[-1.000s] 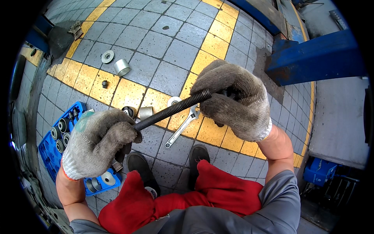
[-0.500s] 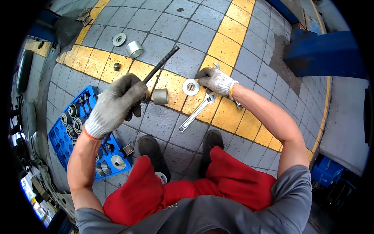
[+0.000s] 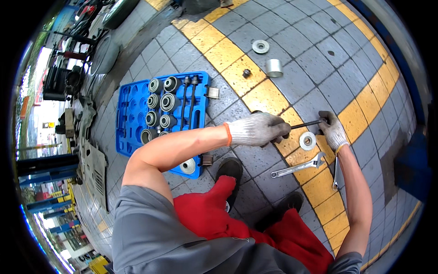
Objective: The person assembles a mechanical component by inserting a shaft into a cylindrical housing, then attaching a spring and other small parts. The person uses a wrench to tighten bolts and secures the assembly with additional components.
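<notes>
A dark threaded rod (image 3: 305, 124) lies nearly level between my hands. My left hand (image 3: 258, 129), in a grey-white knit glove, is closed around its left end. At its other end, the gloved fingers of my right hand (image 3: 334, 131) close on the tip. Just below the rod, a round metal disc (image 3: 308, 141) with a center hole rests on the yellow tiles. An adjustable wrench (image 3: 299, 169) lies nearer to me. Beside my right wrist, a second wrench (image 3: 336, 176) is partly hidden by the arm.
On the left, an open blue case (image 3: 129, 132) holds several stepped cups (image 3: 169, 102) and dark rods (image 3: 194, 102). Farther away on the floor are a metal sleeve (image 3: 274, 68), another disc (image 3: 260, 46) and a small dark nut (image 3: 247, 73). A blue post base (image 3: 413, 157) stands right.
The view has swung left, showing more of the case. The rod has gone from steeply tilted to nearly level. My right hand has left the disc's side and taken the rod's far end.
</notes>
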The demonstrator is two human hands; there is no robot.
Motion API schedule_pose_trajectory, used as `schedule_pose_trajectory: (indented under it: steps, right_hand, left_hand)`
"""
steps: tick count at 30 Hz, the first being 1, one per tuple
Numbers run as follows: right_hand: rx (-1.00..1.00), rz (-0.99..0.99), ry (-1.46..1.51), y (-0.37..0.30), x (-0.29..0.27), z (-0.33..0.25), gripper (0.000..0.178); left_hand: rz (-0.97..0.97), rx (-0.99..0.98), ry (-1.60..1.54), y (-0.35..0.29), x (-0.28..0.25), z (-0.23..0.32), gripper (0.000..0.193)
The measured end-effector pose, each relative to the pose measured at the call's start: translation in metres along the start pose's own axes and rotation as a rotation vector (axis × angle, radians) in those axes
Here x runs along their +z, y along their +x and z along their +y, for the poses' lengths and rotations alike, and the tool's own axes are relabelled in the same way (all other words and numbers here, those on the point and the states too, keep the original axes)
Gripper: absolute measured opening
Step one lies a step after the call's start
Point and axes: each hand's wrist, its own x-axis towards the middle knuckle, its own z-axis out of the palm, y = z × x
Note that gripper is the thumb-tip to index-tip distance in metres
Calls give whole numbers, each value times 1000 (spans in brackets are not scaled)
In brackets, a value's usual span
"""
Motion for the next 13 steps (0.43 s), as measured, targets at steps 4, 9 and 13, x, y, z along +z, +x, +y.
schedule_pose_trajectory:
  steps: [4, 9, 13]
  right_hand:
    - [-132, 11, -83, 6, 1, -2, 37]
    - [-85, 23, -257, 7, -1, -10, 41]
    - [-78, 23, -423, 10, -8, -16, 43]
  left_hand:
    - [30, 1, -15, 2, -2, -4, 48]
    - [52, 33, 16, 3, -4, -4, 49]
    - [83, 39, 271, 6, -5, -4, 51]
